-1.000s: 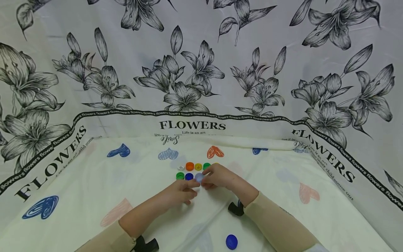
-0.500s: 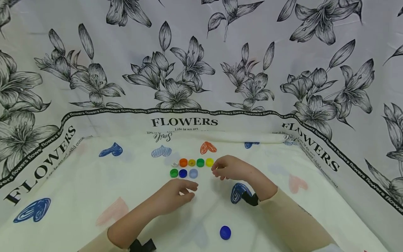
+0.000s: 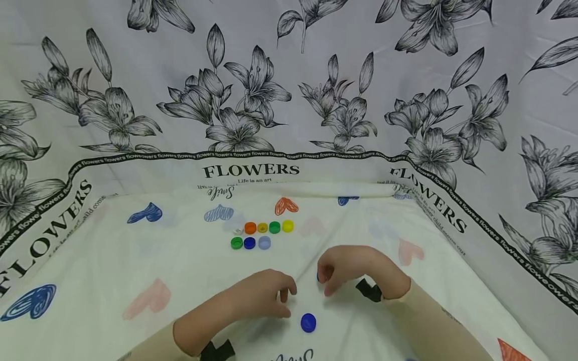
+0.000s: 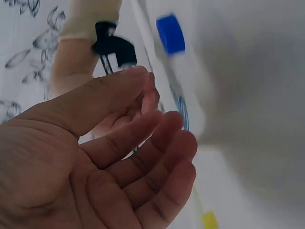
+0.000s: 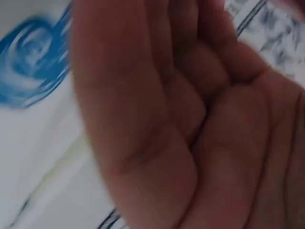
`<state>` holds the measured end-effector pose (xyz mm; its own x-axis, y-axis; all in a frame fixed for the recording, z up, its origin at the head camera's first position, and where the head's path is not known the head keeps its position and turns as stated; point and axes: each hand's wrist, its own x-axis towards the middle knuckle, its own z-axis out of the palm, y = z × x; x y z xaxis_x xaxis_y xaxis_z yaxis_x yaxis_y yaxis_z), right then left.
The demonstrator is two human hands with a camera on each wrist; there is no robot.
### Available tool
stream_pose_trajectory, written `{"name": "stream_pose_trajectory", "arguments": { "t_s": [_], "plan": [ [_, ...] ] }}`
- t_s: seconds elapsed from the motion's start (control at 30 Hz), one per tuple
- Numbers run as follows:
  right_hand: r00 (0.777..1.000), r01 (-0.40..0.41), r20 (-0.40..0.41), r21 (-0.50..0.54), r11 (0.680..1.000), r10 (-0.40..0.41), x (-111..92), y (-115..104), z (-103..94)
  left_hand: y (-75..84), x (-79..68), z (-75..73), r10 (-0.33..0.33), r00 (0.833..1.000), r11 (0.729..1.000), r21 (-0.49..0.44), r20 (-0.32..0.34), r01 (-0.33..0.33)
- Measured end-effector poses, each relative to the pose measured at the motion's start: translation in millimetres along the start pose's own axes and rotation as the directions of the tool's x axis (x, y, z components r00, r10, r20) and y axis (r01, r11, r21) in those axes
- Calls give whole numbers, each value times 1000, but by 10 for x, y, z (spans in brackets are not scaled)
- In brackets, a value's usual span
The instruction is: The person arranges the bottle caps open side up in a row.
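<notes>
A dark blue bottle cap [image 3: 308,323] lies on the cloth near me, and the left wrist view shows its side as the blue cap [image 4: 170,34]. My left hand [image 3: 262,296] hovers to the left of this cap, fingers loosely bent and holding nothing. Right of and beyond it is my right hand [image 3: 349,265], fingers loosely curled; its palm [image 5: 157,119] looks bare in the right wrist view. Farther off, two rows of caps lie together: an orange cap [image 3: 250,228], a yellow cap [image 3: 287,226], a green cap [image 3: 237,242], a light blue cap [image 3: 264,242] and several others.
A pale cloth [image 3: 194,271] printed with hearts covers the table. Behind it hangs a white curtain [image 3: 311,130] with black lily drawings. Black straps [image 3: 369,290] sit at both wrists. In the left wrist view a yellow cap [image 4: 209,220] shows at the lower edge.
Both hands have withdrawn from the rows of caps toward me, the right hand also moving right. The light blue cap and the yellow cap stay in the rows. The view has shifted right.
</notes>
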<state>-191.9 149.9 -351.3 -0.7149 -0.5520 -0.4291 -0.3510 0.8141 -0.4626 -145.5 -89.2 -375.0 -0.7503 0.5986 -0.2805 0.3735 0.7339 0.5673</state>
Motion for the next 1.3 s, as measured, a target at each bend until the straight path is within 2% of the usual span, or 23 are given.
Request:
{"name": "stream_pose_trajectory", "arguments": {
  "t_s": [0.07, 0.13, 0.23, 0.3, 0.37, 0.47, 0.53, 0.6, 0.7, 0.8, 0.83, 0.93, 1.0, 1.07, 1.13, 1.3],
  "plan": [
    [995, -11, 93, -95, 995, 20, -50, -188, 147, 49, 11, 119, -9, 999, 999, 37, 33, 7],
    [991, 3, 129, -209, 978, 25, -75, -362, 315, 72, 7, 234, -24, 998, 998, 60, 57, 21],
    [996, 29, 89, -336, 941, 1, -67, -525, 523, 79, -9, 333, -25, 998, 997, 75, 52, 21],
    [999, 28, 42, -372, 928, -13, -52, -567, 594, 76, -7, 353, -17, 999, 998, 67, 35, 15],
    [1000, 20, 15, -370, 929, -16, -37, -566, 617, 78, 1, 350, -1, 1000, 999, 49, 22, 0],
    [1000, 24, 18, -338, 941, -20, -30, -540, 609, 55, 31, 356, 38, 999, 998, 46, 24, -39],
    [999, 37, 32, -316, 948, -28, -30, -522, 600, 39, 47, 361, 36, 999, 999, 28, 33, -37],
    [998, 57, 37, -299, 953, -48, -37, -507, 592, -65, 99, 393, 44, 998, 999, -9, 35, -43],
    [996, 92, 32, -227, 969, -87, -39, -473, 558, -134, 90, 333, 42, 999, 993, -107, 24, -39],
    [988, 148, -28, -140, 979, -154, -31, -443, 502, -214, 62, 197, 89, 996, 976, -199, -14, -90],
    [983, 168, -56, -103, 980, -175, -17, -438, 482, -177, 23, 111, 84, 996, 969, -229, -29, -88],
    [956, 240, -161, -36, 970, -243, 49, -441, 439, -236, 23, -26, 99, 989, 937, -323, -110, -130],
    [934, 282, -227, -2, 960, -275, 114, -444, 418, -269, 34, -84, 87, 981, 914, -377, -174, -148],
    [926, 293, -265, 60, 954, -268, 181, -448, 382, -290, 44, -120, 55, 971, 893, -423, -233, -152],
    [926, 283, -287, 104, 953, -244, 257, -451, 331, -312, 58, -137, 5, 958, 885, -444, -285, -137],
    [951, 121, -304, 171, 978, -65, 502, -466, 141, -397, 111, -161, -117, 910, 914, -401, -397, -57]
  ]
}}
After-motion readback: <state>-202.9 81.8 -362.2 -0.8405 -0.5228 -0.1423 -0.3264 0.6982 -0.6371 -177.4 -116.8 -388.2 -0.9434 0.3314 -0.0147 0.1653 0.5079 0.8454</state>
